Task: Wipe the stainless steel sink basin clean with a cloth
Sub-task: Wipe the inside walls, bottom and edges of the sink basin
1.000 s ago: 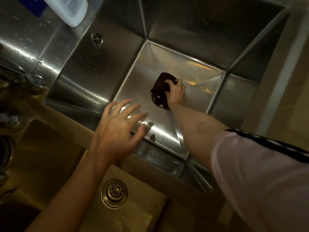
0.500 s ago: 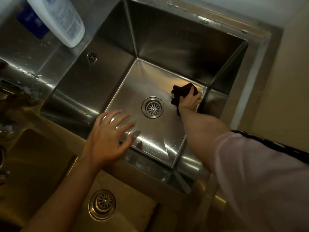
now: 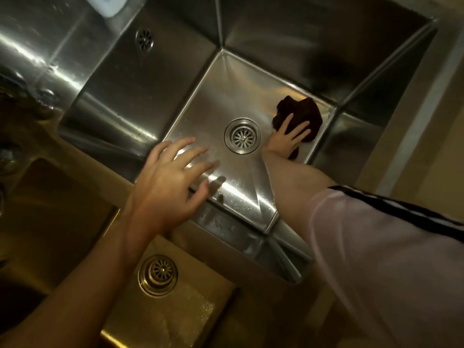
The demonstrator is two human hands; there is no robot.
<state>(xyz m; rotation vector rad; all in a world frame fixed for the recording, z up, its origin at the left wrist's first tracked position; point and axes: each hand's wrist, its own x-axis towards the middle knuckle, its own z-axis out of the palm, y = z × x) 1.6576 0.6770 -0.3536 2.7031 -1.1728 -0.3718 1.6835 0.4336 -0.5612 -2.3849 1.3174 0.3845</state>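
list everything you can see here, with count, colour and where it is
sink basin: 1, silver steel, fills the upper middle of the view
drain strainer: 1, silver, centre of the basin floor
overflow vent: 1, silver, on the basin's left wall
cloth: 1, dark brown, bunched on the basin floor near the right wall
second basin: 1, gold toned, lower left
second drain: 1, gold toned, in the floor of the second basin
bottle: 1, white, top left edge, only its end shows
sleeve: 1, pale pink with black stripes, on the right arm
left hand: 1, fingers spread, over the basin's near edge
right hand: 1, flat on the cloth
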